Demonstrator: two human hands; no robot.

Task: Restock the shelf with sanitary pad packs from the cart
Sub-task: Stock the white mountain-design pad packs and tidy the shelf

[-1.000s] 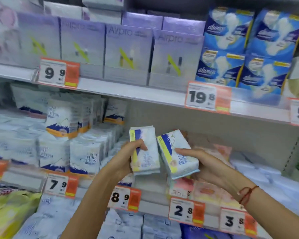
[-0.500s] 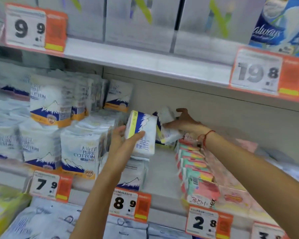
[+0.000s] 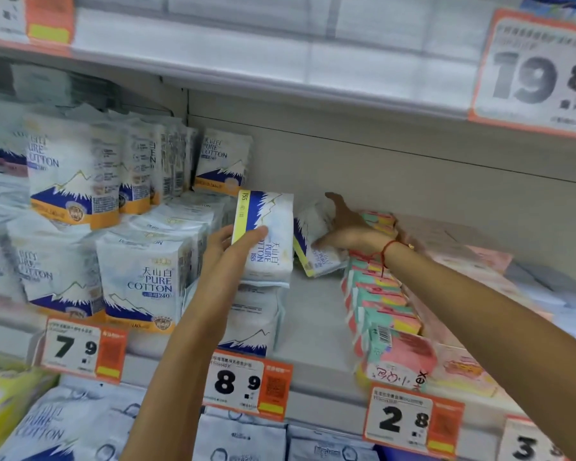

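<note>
"PURE COTTON" on white packs (image 3: 140,281); price tag (image 3: 246,384) "8.9".

Orange-and-white price tags along shelf edges: "7.9" tag (image 3: 80,349), "8.9" tag (image 3: 246,385), "2.8" tag (image 3: 413,424), "19.8" tag (image 3: 534,73) on the upper edge. Yellow-green soft plastic packs (image 3: 4,390) lower left, blurred.
</note>
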